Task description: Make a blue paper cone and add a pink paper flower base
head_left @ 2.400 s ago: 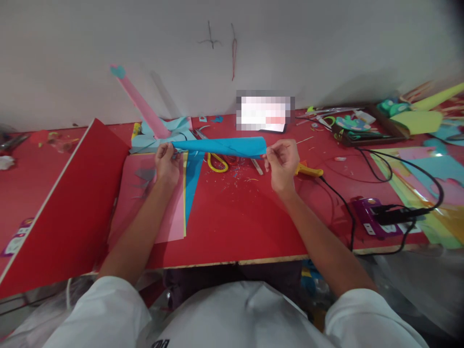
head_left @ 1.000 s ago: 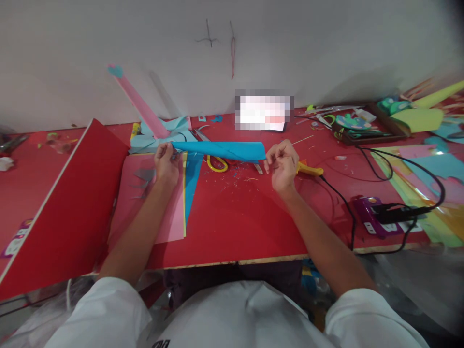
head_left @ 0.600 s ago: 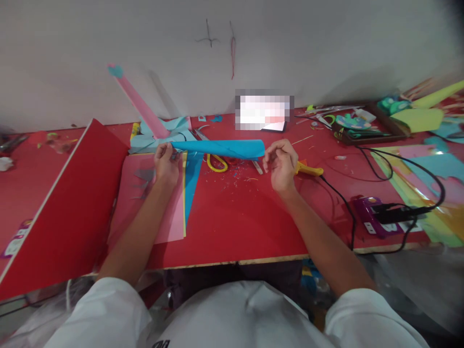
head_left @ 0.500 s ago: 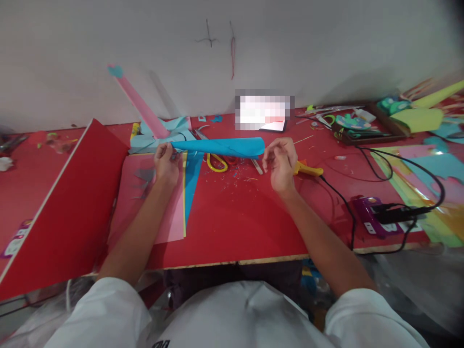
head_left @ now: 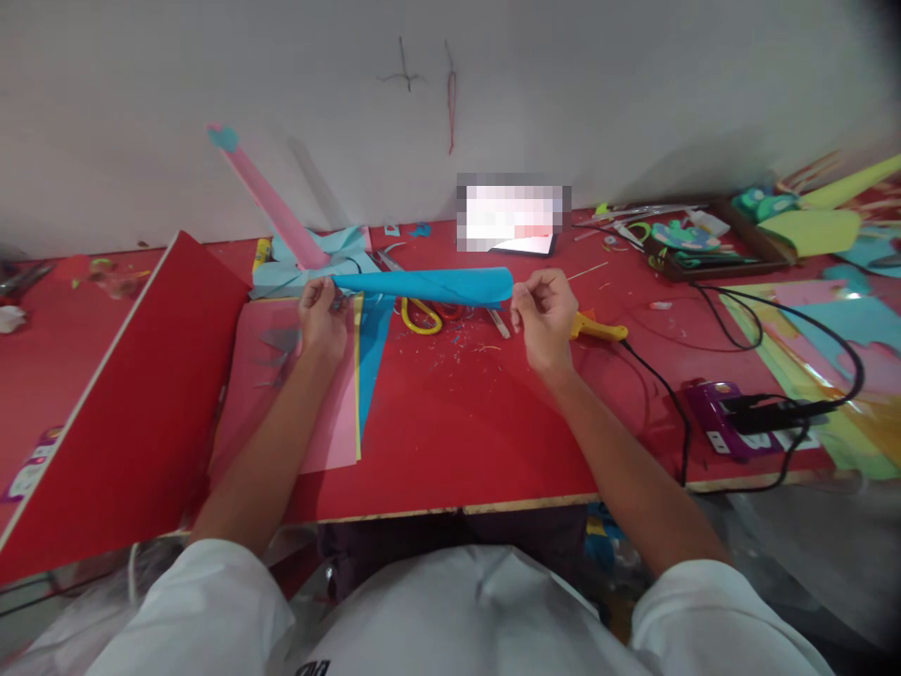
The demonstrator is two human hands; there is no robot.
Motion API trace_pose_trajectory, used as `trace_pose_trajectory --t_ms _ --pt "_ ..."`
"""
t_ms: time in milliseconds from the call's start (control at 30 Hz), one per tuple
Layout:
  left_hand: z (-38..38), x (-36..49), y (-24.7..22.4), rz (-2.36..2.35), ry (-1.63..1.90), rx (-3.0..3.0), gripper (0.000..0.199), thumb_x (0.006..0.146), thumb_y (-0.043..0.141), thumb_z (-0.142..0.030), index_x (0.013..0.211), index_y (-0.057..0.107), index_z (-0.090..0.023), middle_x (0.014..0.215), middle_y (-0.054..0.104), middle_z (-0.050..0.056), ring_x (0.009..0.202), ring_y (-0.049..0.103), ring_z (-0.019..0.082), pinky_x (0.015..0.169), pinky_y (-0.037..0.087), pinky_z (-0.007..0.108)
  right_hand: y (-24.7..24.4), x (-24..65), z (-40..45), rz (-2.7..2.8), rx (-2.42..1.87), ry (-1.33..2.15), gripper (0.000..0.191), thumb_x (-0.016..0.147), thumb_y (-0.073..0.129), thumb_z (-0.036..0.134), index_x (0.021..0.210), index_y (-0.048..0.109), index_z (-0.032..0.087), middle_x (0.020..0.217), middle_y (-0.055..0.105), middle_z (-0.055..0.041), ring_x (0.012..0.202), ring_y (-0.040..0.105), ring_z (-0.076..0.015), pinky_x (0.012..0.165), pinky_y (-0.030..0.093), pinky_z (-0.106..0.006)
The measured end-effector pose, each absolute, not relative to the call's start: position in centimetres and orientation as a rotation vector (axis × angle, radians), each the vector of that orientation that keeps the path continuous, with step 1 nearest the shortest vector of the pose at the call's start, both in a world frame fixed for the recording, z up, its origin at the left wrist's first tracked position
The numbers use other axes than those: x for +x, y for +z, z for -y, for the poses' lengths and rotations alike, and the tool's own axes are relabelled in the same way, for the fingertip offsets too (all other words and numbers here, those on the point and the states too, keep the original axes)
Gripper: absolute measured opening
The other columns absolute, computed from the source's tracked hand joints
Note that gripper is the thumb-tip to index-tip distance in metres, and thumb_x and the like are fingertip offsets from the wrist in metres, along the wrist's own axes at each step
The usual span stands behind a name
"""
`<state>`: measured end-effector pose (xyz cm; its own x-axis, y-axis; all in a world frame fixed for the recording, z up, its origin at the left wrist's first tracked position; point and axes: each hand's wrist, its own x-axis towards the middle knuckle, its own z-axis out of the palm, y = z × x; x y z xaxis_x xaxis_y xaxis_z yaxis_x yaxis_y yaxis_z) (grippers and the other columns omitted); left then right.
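Note:
My left hand is closed on the narrow end of a rolled blue paper cone, which lies level above the table. At the cone's wide end, my right hand has thumb and forefinger pinched together by the rim. Whether those fingertips grip the rim or something tiny cannot be made out. Beneath the cone are scissors with yellow handles and small paper scraps. Under my left forearm lies a stack of pink paper with yellow and blue sheets.
Right of my right hand lies a yellow glue gun with a black cord. A purple power box sits near the front edge. At left leans a red board. A pink paper tube and a lit screen stand behind.
My right thumb and forefinger have come together into a pinch beside the cone's wide end. The left hand and the cone stay in place.

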<state>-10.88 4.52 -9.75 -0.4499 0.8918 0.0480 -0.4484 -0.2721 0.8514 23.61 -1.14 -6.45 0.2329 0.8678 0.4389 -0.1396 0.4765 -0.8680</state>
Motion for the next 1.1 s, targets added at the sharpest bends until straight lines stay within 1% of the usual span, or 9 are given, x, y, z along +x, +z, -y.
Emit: trace_pose_trajectory --t_ms 100,267,433,567,733,800,967,1100 --pt "-4.47 -10.92 -9.76 -0.980 1.853 0.692 0.029 0.087 0.094 -0.022 0.075 0.068 -0.025 0.073 0.066 -0.004 0.066 0.060 0.009 0.063 0.051 0.021 -6.62 23.68 1.05 1.129 -0.796 0.798 0.042 0.095 0.085 0.056 0.091 0.055 0.027 0.067 0.061 0.0089 0.046 0.048 -0.0075 0.041 0.039 -0.020" --pt "-4.63 -10.98 -9.94 -0.924 1.869 0.701 0.026 0.091 0.089 -0.019 0.075 0.069 -0.023 0.067 0.063 -0.004 0.063 0.058 0.008 0.061 0.050 0.018 -6.76 23.77 0.91 1.154 -0.797 0.768 0.040 0.097 0.083 0.055 0.093 0.057 0.026 0.075 0.070 0.0062 0.048 0.051 -0.0069 0.044 0.040 -0.020" --pt "-4.85 -11.13 -10.15 -0.923 1.878 0.684 0.023 0.092 0.086 -0.015 0.078 0.069 -0.020 0.068 0.065 -0.005 0.063 0.059 0.007 0.059 0.049 0.016 -6.82 23.73 0.87 1.175 -0.799 0.744 0.040 0.098 0.080 0.058 0.094 0.056 0.026 0.076 0.071 0.0055 0.048 0.050 -0.0071 0.043 0.040 -0.020" --pt "-4.78 -11.20 -10.13 -0.921 1.860 0.664 0.024 0.092 0.088 -0.016 0.078 0.070 -0.023 0.072 0.068 -0.004 0.063 0.060 0.007 0.059 0.052 0.016 -6.82 23.65 0.87 1.178 -0.793 0.774 0.041 0.100 0.077 0.062 0.096 0.056 0.027 0.080 0.072 0.0046 0.049 0.049 -0.0077 0.042 0.040 -0.021" --pt "-4.82 -11.16 -10.14 -0.914 1.866 0.670 0.025 0.096 0.084 -0.014 0.077 0.070 -0.022 0.069 0.064 -0.004 0.063 0.059 0.007 0.059 0.051 0.016 -6.66 23.48 0.98 1.181 -0.772 0.780 0.039 0.103 0.072 0.063 0.097 0.057 0.028 0.083 0.072 0.0035 0.047 0.046 -0.0082 0.039 0.039 -0.023" --pt "-4.82 -11.12 -10.19 -0.905 1.871 0.682 0.025 0.095 0.085 -0.015 0.077 0.069 -0.021 0.069 0.063 -0.005 0.063 0.059 0.007 0.059 0.050 0.017 -6.66 23.49 0.98 1.187 -0.780 0.765 0.037 0.105 0.069 0.063 0.097 0.058 0.028 0.084 0.071 0.0030 0.047 0.047 -0.0090 0.039 0.039 -0.024" --pt "-4.68 -11.08 -10.17 -0.910 1.866 0.678 0.026 0.094 0.088 -0.017 0.079 0.067 -0.021 0.071 0.063 -0.005 0.063 0.060 0.007 0.061 0.050 0.018 -7.05 23.63 0.72 1.187 -0.759 0.753 0.035 0.104 0.073 0.059 0.098 0.055 0.029 0.083 0.071 0.0040 0.047 0.047 -0.0085 0.040 0.038 -0.023" --pt "-4.59 -10.98 -9.95 -0.925 1.860 0.655 0.026 0.090 0.092 -0.017 0.077 0.069 -0.024 0.073 0.066 -0.004 0.064 0.061 0.008 0.060 0.052 0.018 -7.36 23.63 0.58 1.180 -0.770 0.766 0.037 0.102 0.075 0.058 0.100 0.052 0.029 0.082 0.072 0.0048 0.048 0.049 -0.0082 0.043 0.040 -0.022"
